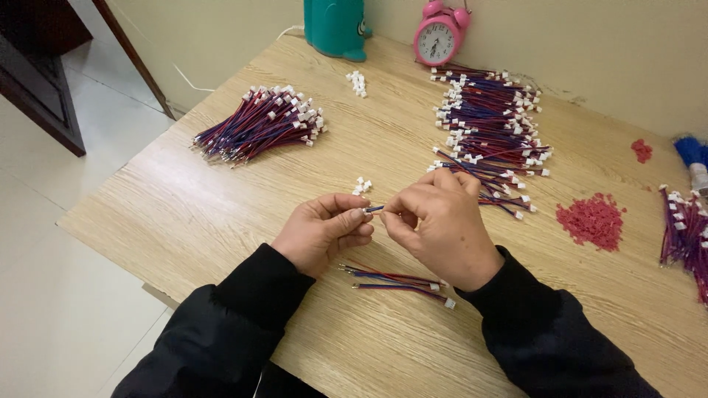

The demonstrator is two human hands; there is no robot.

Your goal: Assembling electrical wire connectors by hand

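Head view looks down on a wooden desk (221,221) where both hands meet near the middle. The left hand (324,232) pinches one end of a short red-and-blue wire lead (374,209) between thumb and forefinger, and the right hand (442,221) pinches the other end with its fingertips curled in. The lead's long axis runs roughly left to right, nearly level, bridging the small gap between the two hands and held just above the desk. Only a short stretch shows; whether a connector sits on either end I cannot tell.

Just below the hands, a few finished leads (398,281) lie on the desk, pointing left to right with white plugs at their right ends. A small cluster of white connectors (361,186) lies just beyond the left hand. Farther off sit a bundle of leads (258,124) to the left, a spread-out heap of leads (490,133) behind the right hand, a pile of red bits (594,220) to the right, and a pink alarm clock (439,37) at the wall.
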